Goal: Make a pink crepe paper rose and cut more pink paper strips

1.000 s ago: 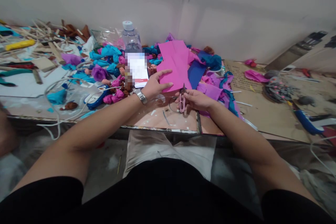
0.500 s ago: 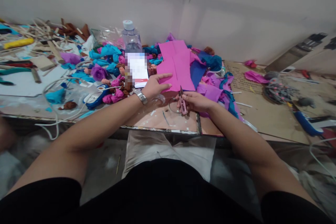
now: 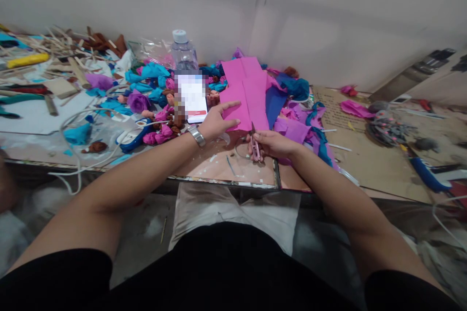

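Observation:
A sheet of bright pink crepe paper (image 3: 245, 90) with a slit or fold down its middle lies over a heap of coloured paper. My left hand (image 3: 214, 121), with a metal watch (image 3: 196, 135) on its wrist, rests on the paper's left edge; index finger and thumb are stretched apart, the other fingers mostly hidden. In my right hand (image 3: 268, 144) is a pair of pink-handled thread snips (image 3: 255, 149), fingers closed round the handle. The blades point away from me, at the paper's near edge. A thin wire ring (image 3: 241, 148) lies beside the snips.
A phone (image 3: 192, 97) leans before a plastic bottle (image 3: 184, 51). Crumpled paper flowers (image 3: 138, 101), a white cable (image 3: 78, 155) and a blue-handled tool (image 3: 134, 140) lie left. Wooden sticks fill the far left. Cardboard (image 3: 365, 155) and a grey bundle (image 3: 388, 129) are right.
The near right part of the pink paper has shifted left, and the slit's edges now overlap differently. Both hands keep nearly the same place; the view has moved slightly.

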A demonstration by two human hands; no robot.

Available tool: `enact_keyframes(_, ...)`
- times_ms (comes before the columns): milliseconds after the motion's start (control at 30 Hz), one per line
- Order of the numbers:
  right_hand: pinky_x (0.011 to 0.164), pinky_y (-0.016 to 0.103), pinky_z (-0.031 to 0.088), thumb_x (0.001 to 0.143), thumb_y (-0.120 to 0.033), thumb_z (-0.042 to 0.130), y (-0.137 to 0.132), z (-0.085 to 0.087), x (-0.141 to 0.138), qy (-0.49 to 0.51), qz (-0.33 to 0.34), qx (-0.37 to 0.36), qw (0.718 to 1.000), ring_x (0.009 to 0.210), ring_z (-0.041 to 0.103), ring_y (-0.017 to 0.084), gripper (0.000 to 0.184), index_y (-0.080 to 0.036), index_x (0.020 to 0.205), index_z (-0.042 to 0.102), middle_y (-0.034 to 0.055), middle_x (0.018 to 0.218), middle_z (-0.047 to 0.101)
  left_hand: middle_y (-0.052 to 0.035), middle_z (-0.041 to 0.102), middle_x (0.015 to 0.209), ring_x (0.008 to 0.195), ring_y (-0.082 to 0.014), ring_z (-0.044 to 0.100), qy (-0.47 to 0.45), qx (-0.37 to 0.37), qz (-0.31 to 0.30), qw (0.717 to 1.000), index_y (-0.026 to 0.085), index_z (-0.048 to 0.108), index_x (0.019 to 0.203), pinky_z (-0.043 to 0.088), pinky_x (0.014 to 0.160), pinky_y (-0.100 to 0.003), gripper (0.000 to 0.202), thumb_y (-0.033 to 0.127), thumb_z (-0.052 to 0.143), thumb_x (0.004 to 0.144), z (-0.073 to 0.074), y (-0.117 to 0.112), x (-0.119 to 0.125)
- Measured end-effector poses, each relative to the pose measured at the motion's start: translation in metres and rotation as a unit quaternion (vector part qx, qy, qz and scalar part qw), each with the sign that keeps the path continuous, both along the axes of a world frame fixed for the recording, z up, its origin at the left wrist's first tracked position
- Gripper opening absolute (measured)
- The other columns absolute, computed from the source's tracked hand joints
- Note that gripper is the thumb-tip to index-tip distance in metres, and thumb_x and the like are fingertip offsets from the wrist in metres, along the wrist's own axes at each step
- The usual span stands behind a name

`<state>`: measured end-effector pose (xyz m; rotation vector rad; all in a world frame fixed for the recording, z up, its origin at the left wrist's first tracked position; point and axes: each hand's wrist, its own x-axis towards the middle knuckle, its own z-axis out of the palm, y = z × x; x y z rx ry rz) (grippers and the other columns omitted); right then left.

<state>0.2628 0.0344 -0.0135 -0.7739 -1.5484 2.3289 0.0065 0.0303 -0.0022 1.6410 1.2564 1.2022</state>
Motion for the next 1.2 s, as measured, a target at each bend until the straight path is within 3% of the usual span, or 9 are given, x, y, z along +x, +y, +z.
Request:
enact_keyframes(167, 0.059, 0.028, 0.062, 0.107, -0.037, 0.054, 0.0002, -0.0027, 0.0, 0.008, -0.001, -0.002, 1.0, 0.078, 0.078, 0.022, 0.025, -0.015, 0.119, 0.053, 0.008, 0.092, 0.071, -0.0084, 0.061, 0.155, 0.145, -0.0276, 0.06, 0.009, 0.001, 0.004, 1.0, 0.02, 0.063, 0.147, 0.046, 0.133, -0.05, 0.074, 0.029, 0.082, 0.077, 0.0001, 0.0004, -0.0003)
enact_keyframes(567, 0.062, 0.026, 0.061, 0.096, -0.053, 0.073, -0.0002, -0.0026, -0.0002, 0.017, 0.013, 0.007, 1.0, 0.074, 0.076, 0.019, 0.047, -0.016, 0.116, 0.052, 0.0059, 0.091, 0.073, -0.0084, 0.061, 0.155, 0.146, -0.0251, 0.059, 0.015, 0.006, 0.011, 1.0, 0.02, 0.062, 0.147, 0.042, 0.136, -0.047, 0.072, 0.028, 0.081, 0.078, 0.0011, 0.0002, 0.0001)
enact_keyframes(867, 0.061, 0.027, 0.061, 0.097, -0.053, 0.071, -0.0013, -0.0033, -0.0007, 0.012, 0.014, 0.015, 1.0, 0.071, 0.074, 0.018, 0.047, -0.016, 0.117, 0.051, 0.0061, 0.09, 0.072, -0.0099, 0.067, 0.147, 0.139, -0.0242, 0.062, 0.032, 0.014, 0.03, 0.999, 0.02, 0.068, 0.137, 0.046, 0.132, -0.046, 0.064, 0.039, 0.085, 0.078, 0.0006, -0.0007, -0.0001)
enact_keyframes(1200, 0.058, 0.025, 0.058, 0.096, -0.055, 0.073, -0.0011, -0.0043, -0.0014, 0.014, 0.02, 0.023, 0.999, 0.071, 0.075, 0.018, 0.048, -0.016, 0.115, 0.051, 0.0058, 0.09, 0.073, -0.0096, 0.067, 0.147, 0.138, -0.0254, 0.064, 0.025, 0.003, 0.046, 0.999, 0.02, 0.069, 0.138, 0.046, 0.132, -0.049, 0.068, 0.037, 0.087, 0.075, -0.0049, 0.0023, -0.0007)
